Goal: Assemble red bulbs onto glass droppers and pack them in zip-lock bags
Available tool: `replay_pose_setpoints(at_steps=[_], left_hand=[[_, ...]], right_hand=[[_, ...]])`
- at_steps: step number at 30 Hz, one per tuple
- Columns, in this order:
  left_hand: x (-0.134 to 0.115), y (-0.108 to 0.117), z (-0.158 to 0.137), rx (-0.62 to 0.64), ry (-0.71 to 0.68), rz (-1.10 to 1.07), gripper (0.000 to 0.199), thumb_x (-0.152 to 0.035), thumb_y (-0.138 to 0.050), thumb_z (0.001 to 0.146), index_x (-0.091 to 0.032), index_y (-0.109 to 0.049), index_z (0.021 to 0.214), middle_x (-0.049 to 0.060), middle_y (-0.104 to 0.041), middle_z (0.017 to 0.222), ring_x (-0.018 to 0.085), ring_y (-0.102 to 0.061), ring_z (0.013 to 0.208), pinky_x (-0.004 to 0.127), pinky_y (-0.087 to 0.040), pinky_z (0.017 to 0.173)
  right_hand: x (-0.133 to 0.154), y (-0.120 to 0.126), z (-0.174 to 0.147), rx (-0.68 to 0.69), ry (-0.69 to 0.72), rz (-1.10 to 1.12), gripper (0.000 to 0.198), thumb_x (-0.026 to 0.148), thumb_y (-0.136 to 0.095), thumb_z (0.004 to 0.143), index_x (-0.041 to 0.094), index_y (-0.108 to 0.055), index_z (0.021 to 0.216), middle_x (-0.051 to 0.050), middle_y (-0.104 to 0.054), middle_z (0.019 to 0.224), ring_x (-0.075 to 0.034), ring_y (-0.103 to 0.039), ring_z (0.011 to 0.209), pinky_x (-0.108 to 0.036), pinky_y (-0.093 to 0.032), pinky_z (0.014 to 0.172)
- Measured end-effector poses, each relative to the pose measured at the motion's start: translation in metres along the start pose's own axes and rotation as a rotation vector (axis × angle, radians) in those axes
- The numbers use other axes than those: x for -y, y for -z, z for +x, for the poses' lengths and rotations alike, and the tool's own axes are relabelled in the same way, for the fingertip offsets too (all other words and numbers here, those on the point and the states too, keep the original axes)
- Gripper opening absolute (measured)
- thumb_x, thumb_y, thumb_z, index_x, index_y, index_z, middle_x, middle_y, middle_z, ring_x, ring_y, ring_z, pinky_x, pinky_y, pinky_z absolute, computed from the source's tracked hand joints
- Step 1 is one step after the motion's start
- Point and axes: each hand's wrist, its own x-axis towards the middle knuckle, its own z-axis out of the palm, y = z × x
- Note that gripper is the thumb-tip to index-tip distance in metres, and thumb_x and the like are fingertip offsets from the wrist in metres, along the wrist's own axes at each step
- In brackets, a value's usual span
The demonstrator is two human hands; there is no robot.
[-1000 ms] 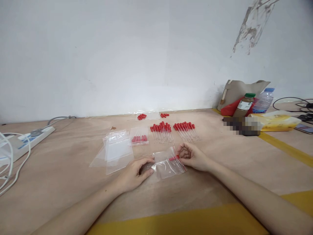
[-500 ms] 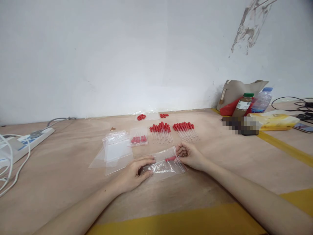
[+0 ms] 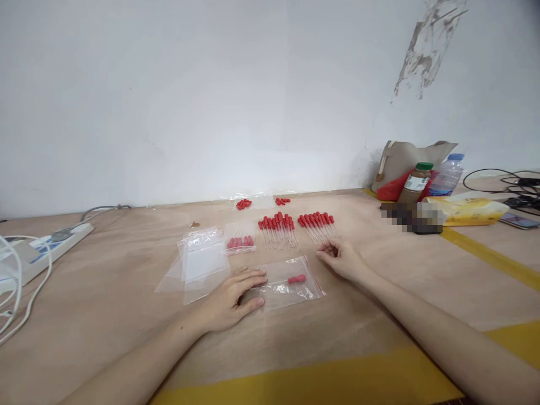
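A clear zip bag (image 3: 278, 289) lies flat on the table with one dropper's red bulb (image 3: 297, 279) inside; its thin clear stem is hard to make out. My left hand (image 3: 234, 295) rests on the bag's left end, fingers stretched out and thumb apart. Beyond the bag's right end, my right hand (image 3: 341, 260) is close to the tips of a row of red-bulbed droppers (image 3: 316, 221). Its fingers are loosely curled, with no object visible in them. Another group of droppers (image 3: 277, 223) lies left of that row. A filled bag (image 3: 239, 239) holds several droppers.
Empty zip bags (image 3: 202, 259) are stacked left of the filled bag. Loose red bulbs (image 3: 243, 204) lie near the wall. A power strip (image 3: 70, 239) with cables sits at left. Bottles (image 3: 415, 184), a cloth bag (image 3: 390, 163) and a yellow tissue pack (image 3: 468, 211) stand at right.
My right hand has let go of the bag's right end and moved right, towards the dropper tips. The bag has settled flat, its red bulb uncovered. My left hand stays on it.
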Motion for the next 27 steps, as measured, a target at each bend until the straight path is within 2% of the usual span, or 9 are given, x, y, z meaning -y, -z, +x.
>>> replay_pose_setpoints(at_steps=[4, 8, 12, 17, 20, 27], left_hand=[[-0.001, 0.0, -0.001, -0.024, 0.005, -0.043, 0.028, -0.034, -0.043, 0.085, -0.023, -0.047, 0.111, 0.006, -0.048, 0.124, 0.019, -0.041, 0.117, 0.041, -0.03, 0.1], [-0.003, 0.0, -0.002, -0.037, 0.022, -0.097, 0.017, -0.033, -0.044, 0.085, -0.021, -0.046, 0.097, 0.009, -0.048, 0.123, 0.021, -0.044, 0.114, 0.041, -0.034, 0.095], [-0.002, 0.0, -0.004, -0.03, 0.026, -0.092, 0.017, -0.032, -0.043, 0.085, -0.021, -0.045, 0.098, 0.009, -0.047, 0.124, 0.02, -0.044, 0.113, 0.039, -0.034, 0.095], [-0.001, -0.001, -0.004, -0.038, 0.037, -0.104, 0.018, -0.032, -0.044, 0.085, -0.022, -0.045, 0.099, 0.008, -0.047, 0.123, 0.021, -0.045, 0.112, 0.038, -0.037, 0.091], [-0.002, 0.0, -0.004, -0.036, 0.036, -0.108, 0.018, -0.032, -0.044, 0.085, -0.021, -0.046, 0.099, 0.009, -0.047, 0.123, 0.021, -0.044, 0.113, 0.038, -0.037, 0.092], [-0.003, 0.001, -0.005, -0.043, 0.042, -0.097, 0.018, -0.032, -0.045, 0.084, -0.021, -0.046, 0.098, 0.008, -0.048, 0.122, 0.02, -0.044, 0.113, 0.037, -0.036, 0.093]], right_hand=[[0.011, -0.001, 0.024, -0.006, -0.01, -0.144, 0.007, 0.021, -0.054, 0.065, 0.016, -0.057, 0.07, -0.003, -0.062, 0.068, -0.013, -0.055, 0.061, -0.023, -0.042, 0.057], [0.029, -0.011, 0.058, -0.044, -0.129, -0.3, 0.007, 0.018, -0.055, 0.064, 0.016, -0.055, 0.071, -0.004, -0.063, 0.074, -0.013, -0.057, 0.067, -0.021, -0.04, 0.059], [0.034, -0.018, 0.081, -0.126, -0.2, -0.382, 0.011, 0.015, -0.053, 0.066, 0.014, -0.054, 0.077, -0.011, -0.062, 0.08, -0.019, -0.057, 0.076, -0.024, -0.038, 0.059], [0.024, -0.023, 0.093, -0.136, -0.271, -0.445, 0.014, 0.014, -0.056, 0.065, 0.012, -0.054, 0.078, -0.014, -0.061, 0.079, -0.023, -0.057, 0.074, -0.025, -0.037, 0.054], [0.017, -0.031, 0.096, -0.141, -0.297, -0.473, 0.016, 0.011, -0.056, 0.063, 0.011, -0.055, 0.079, -0.015, -0.061, 0.082, -0.025, -0.057, 0.077, -0.026, -0.037, 0.056], [0.021, -0.042, 0.101, -0.166, -0.321, -0.41, 0.015, 0.021, -0.055, 0.068, 0.012, -0.056, 0.081, -0.015, -0.061, 0.08, -0.023, -0.058, 0.076, -0.026, -0.039, 0.057]])
